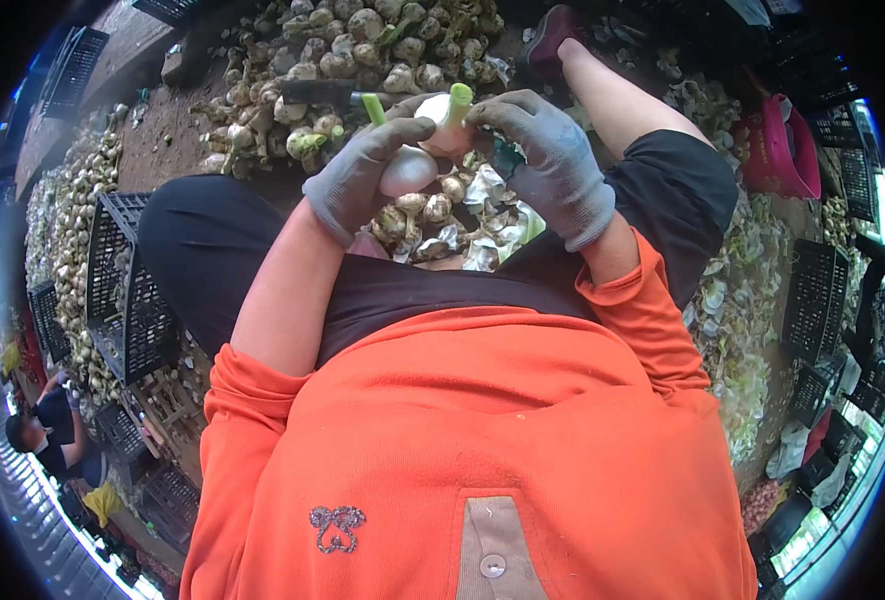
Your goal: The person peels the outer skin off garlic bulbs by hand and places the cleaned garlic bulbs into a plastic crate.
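Both of my hands wear grey, soiled work gloves. My left hand (364, 169) holds a peeled white garlic bulb (409, 172) low against the palm. Between the two hands is a second garlic bulb (446, 139) with a short cut green stem, pinched by my left thumb and the fingertips of my right hand (559, 161). Another green stem (373, 109) sticks up behind my left hand. A knife with a dark blade (319, 91) points left beyond it; whether its handle is held is hidden. Something dark green (508, 157) shows under my right palm.
A heap of unpeeled garlic (405, 45) lies ahead. More bulbs and loose skins (480, 187) lie between my legs. Black plastic crates (124, 285) stand left and right (816, 300). A pink bucket (780, 150) is at the right. Another person (56, 431) works far left.
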Action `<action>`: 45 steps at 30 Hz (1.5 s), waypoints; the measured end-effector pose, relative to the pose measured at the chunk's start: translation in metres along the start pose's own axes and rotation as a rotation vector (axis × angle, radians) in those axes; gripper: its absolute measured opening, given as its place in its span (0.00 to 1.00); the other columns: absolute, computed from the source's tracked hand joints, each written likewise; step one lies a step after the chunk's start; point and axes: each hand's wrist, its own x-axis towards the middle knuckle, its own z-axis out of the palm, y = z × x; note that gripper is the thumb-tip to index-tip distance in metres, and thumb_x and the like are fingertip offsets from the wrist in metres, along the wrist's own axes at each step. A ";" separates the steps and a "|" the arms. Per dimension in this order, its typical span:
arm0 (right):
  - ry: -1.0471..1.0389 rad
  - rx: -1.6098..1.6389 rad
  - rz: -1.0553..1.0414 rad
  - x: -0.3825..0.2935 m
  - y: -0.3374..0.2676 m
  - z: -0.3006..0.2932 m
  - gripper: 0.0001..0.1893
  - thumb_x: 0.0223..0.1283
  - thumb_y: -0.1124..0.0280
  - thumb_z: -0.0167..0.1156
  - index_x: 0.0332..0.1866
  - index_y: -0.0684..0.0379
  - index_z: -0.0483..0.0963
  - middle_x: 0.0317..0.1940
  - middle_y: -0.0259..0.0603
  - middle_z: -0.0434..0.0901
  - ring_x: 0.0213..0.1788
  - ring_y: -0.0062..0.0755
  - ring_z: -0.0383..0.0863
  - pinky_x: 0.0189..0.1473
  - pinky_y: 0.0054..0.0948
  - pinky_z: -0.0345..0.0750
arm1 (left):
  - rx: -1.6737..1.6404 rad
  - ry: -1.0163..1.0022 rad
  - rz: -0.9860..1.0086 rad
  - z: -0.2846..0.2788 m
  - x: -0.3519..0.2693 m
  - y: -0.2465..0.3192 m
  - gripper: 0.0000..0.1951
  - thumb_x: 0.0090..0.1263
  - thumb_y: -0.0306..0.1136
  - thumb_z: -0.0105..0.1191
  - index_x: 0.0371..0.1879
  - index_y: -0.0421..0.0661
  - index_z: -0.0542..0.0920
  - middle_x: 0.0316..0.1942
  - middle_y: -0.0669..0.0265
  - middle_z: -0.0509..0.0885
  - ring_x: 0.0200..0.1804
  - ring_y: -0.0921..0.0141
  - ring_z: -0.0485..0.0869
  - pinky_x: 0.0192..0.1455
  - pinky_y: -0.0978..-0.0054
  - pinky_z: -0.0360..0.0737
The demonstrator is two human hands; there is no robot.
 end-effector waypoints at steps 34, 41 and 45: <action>-0.118 0.512 0.299 -0.002 0.001 -0.012 0.11 0.62 0.80 0.64 0.50 0.62 0.81 0.44 0.37 0.81 0.48 0.28 0.82 0.52 0.27 0.77 | -0.215 -0.051 -0.239 -0.007 0.015 -0.014 0.23 0.77 0.49 0.55 0.59 0.44 0.75 0.43 0.64 0.84 0.39 0.71 0.86 0.42 0.72 0.87; -0.027 1.084 0.493 -0.003 -0.010 -0.016 0.13 0.67 0.80 0.62 0.56 0.64 0.77 0.50 0.35 0.82 0.55 0.25 0.81 0.59 0.25 0.77 | -0.372 0.038 -0.155 0.002 0.021 -0.012 0.22 0.79 0.51 0.48 0.59 0.46 0.76 0.46 0.65 0.85 0.40 0.69 0.87 0.43 0.69 0.89; -0.141 1.314 0.645 0.006 -0.022 -0.021 0.12 0.74 0.71 0.59 0.57 0.63 0.77 0.44 0.37 0.84 0.50 0.26 0.85 0.55 0.27 0.80 | -0.468 0.071 -0.177 -0.004 0.025 -0.018 0.26 0.79 0.56 0.45 0.62 0.49 0.75 0.52 0.63 0.84 0.49 0.68 0.87 0.45 0.67 0.89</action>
